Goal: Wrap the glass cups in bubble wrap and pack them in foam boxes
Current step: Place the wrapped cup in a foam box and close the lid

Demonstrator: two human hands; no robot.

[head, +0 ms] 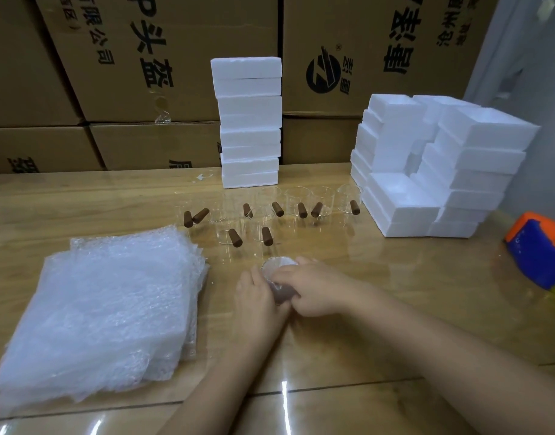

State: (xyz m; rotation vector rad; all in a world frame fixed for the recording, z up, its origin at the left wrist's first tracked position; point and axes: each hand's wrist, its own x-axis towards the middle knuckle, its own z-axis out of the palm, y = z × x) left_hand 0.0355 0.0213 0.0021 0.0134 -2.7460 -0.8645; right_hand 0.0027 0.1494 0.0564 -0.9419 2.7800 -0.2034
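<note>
— Both forearms reach in from the bottom edge. What have the hands got?
— Left hand point(254, 296) and right hand point(314, 290) meet over the table point(395, 309), each with fingers curled round one wrapped cup point(277, 270). It sits between them, its mouth at the far end, with a frilled rim of bubble film round the opening.
— And its handle?
— It is a brown blur under the film, beneath the right fingers. The hands cover most of the body.
— The other glass?
— Bare glass cups point(296, 202) stand just behind in a loose cluster. They are so clear that mostly their brown handles show, and I cannot count them surely. Bubble wrap sheets point(106, 309) lie stacked on the left, the near corner cut off. Foam boxes point(249, 120) tower behind the cups, and more are piled at the right. Whether any holds a cup, I cannot tell.
</note>
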